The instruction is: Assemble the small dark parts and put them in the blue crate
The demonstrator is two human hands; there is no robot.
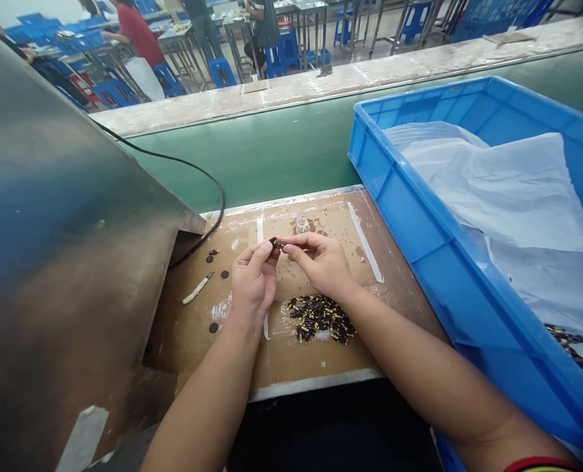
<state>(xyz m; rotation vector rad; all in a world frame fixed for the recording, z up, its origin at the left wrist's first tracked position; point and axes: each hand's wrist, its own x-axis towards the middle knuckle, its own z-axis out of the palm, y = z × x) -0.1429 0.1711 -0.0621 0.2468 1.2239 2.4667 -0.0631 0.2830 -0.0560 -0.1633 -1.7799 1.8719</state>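
In hand: one small piece (273, 242), dark with yellow marks, raised over the cardboard (291, 364), at the meeting of both hands' fingertips.
Left hand (256, 274): grasping the piece between thumb and fingers.
Right hand (322, 263): thumb and forefinger pinched on the other end of the same piece; fine detail too small to tell.
Near the right wrist, on the cardboard: one pile (319, 318) of like dark-and-yellow pieces, partly hidden by the forearm.
Beyond the hands: one clear jar (302, 226), small, upright.
Left of the left hand: one knife (199, 288), pale-handled, lying aslant; several dark discs (225, 275), lying flat and apart around it.
Far left: one metal housing (75, 229); one black cable (193, 164), curving down beside it.
Right: one blue crate (409, 190), containing white sheeting (498, 177) and more dark-and-yellow pieces (571, 347) near its close end.
Behind: one green panel (252, 157), below a pale ledge (291, 92).
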